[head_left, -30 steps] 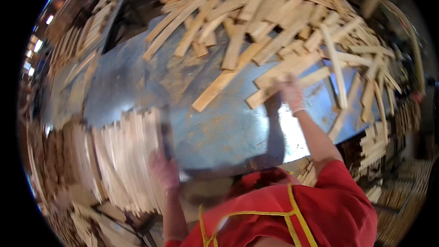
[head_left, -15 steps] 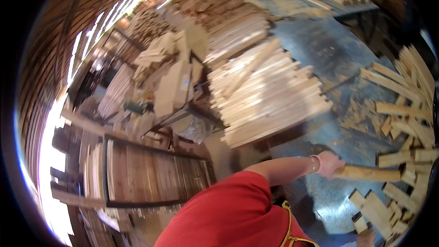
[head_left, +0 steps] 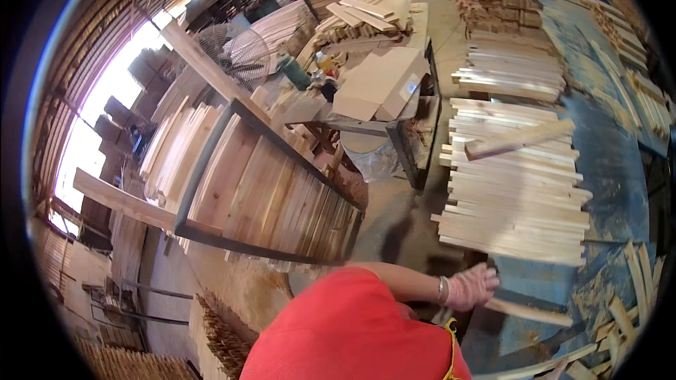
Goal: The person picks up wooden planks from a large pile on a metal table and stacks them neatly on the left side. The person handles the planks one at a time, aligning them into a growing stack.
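My left hand (head_left: 470, 288), in a pinkish work glove with a band at the wrist, reaches out from my red sleeve over the blue surface. Its fingers are closed at the near end of a pale wooden strip (head_left: 531, 312), which points away to the right. Just beyond the hand lies a wide layer of wooden strips (head_left: 514, 197), set side by side with uneven ends. One loose strip (head_left: 521, 138) rests slantwise on top of them. My right hand cannot be made out at the lower edge.
Loose offcuts (head_left: 620, 320) lie jumbled at the right on the blue worktable (head_left: 605, 162). Left of me, a dark metal frame (head_left: 225, 239) holds upright boards. Farther off stand a table with a cardboard box (head_left: 377, 88), a large fan (head_left: 236, 56) and more stacked strips (head_left: 507, 67).
My view has swung to the right, so the strip layer now appears farther right. The left hand stays at the strip's end, now nearer the layer. The hand at the lower edge is no longer distinct.
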Action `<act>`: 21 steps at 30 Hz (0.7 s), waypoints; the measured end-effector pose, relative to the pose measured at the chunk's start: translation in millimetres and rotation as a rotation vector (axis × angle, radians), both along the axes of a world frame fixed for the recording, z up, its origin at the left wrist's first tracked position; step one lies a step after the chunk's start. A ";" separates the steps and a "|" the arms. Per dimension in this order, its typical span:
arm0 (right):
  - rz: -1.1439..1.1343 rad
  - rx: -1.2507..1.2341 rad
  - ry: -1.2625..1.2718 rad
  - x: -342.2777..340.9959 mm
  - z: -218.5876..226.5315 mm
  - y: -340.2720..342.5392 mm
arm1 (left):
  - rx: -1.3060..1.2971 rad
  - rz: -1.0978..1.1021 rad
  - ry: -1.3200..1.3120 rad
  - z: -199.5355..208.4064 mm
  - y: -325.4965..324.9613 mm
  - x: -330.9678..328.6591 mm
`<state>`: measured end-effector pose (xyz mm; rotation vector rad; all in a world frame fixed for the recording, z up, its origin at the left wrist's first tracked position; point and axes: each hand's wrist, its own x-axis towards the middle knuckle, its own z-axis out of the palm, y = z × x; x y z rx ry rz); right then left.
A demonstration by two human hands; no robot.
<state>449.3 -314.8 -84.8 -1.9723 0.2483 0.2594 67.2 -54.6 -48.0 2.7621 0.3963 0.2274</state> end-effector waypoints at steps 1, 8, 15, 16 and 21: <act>-0.047 0.105 0.016 -2.3 0.0 19.7 | 0.145 0.064 -0.183 2.4 25.5 -18.5; -0.078 0.491 0.332 -70.2 -4.3 134.7 | 0.216 0.196 -0.005 -0.5 83.6 -21.7; 0.457 0.270 0.440 -154.6 73.9 142.7 | 0.026 -0.286 0.003 23.9 75.2 52.5; 0.520 0.201 0.388 -166.8 84.6 130.9 | -0.078 -0.251 0.004 9.6 77.6 44.8; 0.497 -0.152 0.109 -172.2 100.5 12.3 | 0.136 -0.152 0.068 48.5 66.0 49.7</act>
